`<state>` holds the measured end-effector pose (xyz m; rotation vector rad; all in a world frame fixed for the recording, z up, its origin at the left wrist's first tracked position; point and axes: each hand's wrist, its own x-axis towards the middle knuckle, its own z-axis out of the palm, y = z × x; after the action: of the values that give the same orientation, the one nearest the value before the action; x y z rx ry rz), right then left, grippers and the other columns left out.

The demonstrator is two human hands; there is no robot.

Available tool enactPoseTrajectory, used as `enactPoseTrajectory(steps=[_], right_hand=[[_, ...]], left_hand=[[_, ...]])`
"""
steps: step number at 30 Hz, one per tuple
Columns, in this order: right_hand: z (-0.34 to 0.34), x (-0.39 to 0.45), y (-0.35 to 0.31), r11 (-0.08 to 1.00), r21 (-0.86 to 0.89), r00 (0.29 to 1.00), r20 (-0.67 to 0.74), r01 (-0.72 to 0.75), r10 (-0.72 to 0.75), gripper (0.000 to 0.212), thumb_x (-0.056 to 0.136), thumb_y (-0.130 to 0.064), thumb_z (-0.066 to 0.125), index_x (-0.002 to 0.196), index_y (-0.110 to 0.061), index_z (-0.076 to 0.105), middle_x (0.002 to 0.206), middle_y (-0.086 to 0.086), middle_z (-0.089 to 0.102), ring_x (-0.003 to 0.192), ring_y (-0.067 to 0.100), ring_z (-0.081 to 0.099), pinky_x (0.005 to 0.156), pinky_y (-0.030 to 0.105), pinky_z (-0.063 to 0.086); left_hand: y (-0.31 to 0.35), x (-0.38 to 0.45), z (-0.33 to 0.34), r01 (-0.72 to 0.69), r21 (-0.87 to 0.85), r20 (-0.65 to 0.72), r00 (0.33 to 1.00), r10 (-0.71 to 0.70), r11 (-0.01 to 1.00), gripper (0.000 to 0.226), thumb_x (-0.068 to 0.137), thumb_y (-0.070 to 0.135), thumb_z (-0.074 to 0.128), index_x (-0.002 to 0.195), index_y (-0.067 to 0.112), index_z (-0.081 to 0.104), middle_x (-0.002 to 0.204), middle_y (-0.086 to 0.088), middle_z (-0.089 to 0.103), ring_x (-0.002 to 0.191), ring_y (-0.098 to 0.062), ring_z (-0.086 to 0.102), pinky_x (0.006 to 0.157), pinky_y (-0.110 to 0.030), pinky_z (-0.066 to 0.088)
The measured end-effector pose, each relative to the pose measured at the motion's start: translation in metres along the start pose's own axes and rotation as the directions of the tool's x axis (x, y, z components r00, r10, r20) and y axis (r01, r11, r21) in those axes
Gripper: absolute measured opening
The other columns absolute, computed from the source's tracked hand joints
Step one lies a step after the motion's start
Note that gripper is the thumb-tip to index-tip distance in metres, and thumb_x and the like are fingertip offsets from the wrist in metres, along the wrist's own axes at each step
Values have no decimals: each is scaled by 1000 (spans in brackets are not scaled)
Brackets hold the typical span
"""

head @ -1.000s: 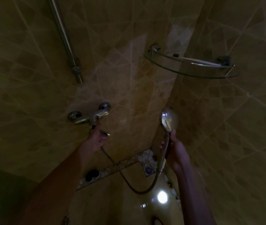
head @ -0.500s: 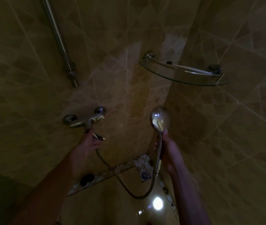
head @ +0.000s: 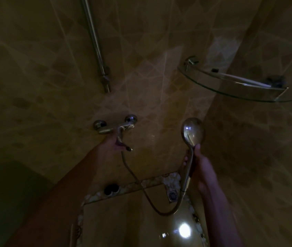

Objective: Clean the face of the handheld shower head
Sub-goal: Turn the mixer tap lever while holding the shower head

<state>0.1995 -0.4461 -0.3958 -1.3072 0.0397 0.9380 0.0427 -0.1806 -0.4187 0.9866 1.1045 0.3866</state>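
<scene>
Fingers [head: 185, 160] of the right hand [head: 201, 168] wrap the shower head [head: 193, 131] handle; left hand [head: 112, 145] grips the tap lever [head: 122, 141]; hose [head: 159, 202] hangs between.

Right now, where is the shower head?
In the head view, right of centre: the shower head is held up by the right hand, below the glass shelf.

Shower head [head: 193, 131] face turned away; left hand [head: 112, 146] fingers lost in darkness.
</scene>
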Motion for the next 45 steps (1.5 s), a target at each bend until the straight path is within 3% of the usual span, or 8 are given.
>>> enactPoseTrajectory(steps=[4, 16, 22, 25, 30, 36, 40, 45], right_hand=[[1, 3, 5, 1000, 3, 1000, 14, 0, 0, 46, 87, -54, 55, 98, -11, 63, 72, 4, 58, 66, 17, 54, 69, 32, 45], [-9, 14, 5, 999, 3, 998, 32, -52, 52, 48, 77, -62, 59, 88, -16, 63, 69, 2, 58, 62, 17, 54, 64, 31, 43], [-16, 0, -1, 999, 0, 997, 59, -53, 53, 45, 92, -55, 48, 91, -12, 59, 66, 3, 54, 60, 18, 51, 51, 29, 47], [-19, -4, -1, 999, -17, 998, 49, -36, 37, 45, 89, -55, 51, 94, -12, 62, 70, 4, 57, 64, 19, 54, 61, 32, 47], [-18, -12, 1, 997, -79, 1000, 26, -3, 5, 42, 92, -53, 49, 94, -13, 63, 71, 4, 63, 66, 19, 57, 65, 32, 45], [6, -21, 0, 995, -42, 995, 32, 95, -93, 28, 96, -38, 52, 91, -13, 64, 74, 5, 62, 67, 18, 58, 69, 32, 46], [30, -24, -11, 987, -18, 986, 61, 158, -157, 11, 94, -23, 58, 91, -15, 65, 77, 6, 62, 64, 14, 61, 66, 30, 49], [73, -39, -50, 964, -3, 958, 116, 265, -263, 14, 92, -14, 59, 106, -12, 61, 80, 4, 58, 69, 16, 56, 64, 30, 46]], left_hand=[[-16, 17, -3, -31, 104, -78, 996, 39, 994, 77, 89, 60, 43, 120, -9, 52, 61, -10, 62, 57, -19, 67, 62, -32, 57], [-32, 22, 9, -57, -23, -106, 993, 54, 998, 51, 100, 27, 41, 122, -19, 43, 77, -20, 61, 48, -15, 67, 46, -21, 55], [-26, 26, 12, -6, -1, -131, 991, 6, 1000, 55, 96, 44, 44, 113, -7, 52, 79, -21, 60, 59, -26, 65, 42, -24, 51], [-27, 26, 8, -9, 106, -152, 988, 25, 994, 57, 94, 49, 43, 111, -4, 54, 75, -15, 61, 68, -27, 63, 61, -33, 54], [-25, 7, -6, 37, 255, -146, 989, 1, 966, 40, 98, 37, 41, 98, 1, 59, 68, -13, 66, 61, -28, 61, 51, -29, 51], [3, -30, -31, -107, 308, -116, 982, 149, 945, 8, 93, 4, 51, 98, 0, 56, 48, -2, 65, 38, -12, 59, 45, -25, 49], [42, -54, -54, -253, 484, -128, 927, 354, 838, 26, 97, 17, 45, 105, -2, 61, 96, -18, 63, 71, -22, 61, 72, -33, 53], [113, -84, -76, -422, 588, -204, 748, 631, 690, 29, 92, 19, 51, 105, -3, 63, 112, -26, 64, 104, -38, 62, 93, -40, 49]])
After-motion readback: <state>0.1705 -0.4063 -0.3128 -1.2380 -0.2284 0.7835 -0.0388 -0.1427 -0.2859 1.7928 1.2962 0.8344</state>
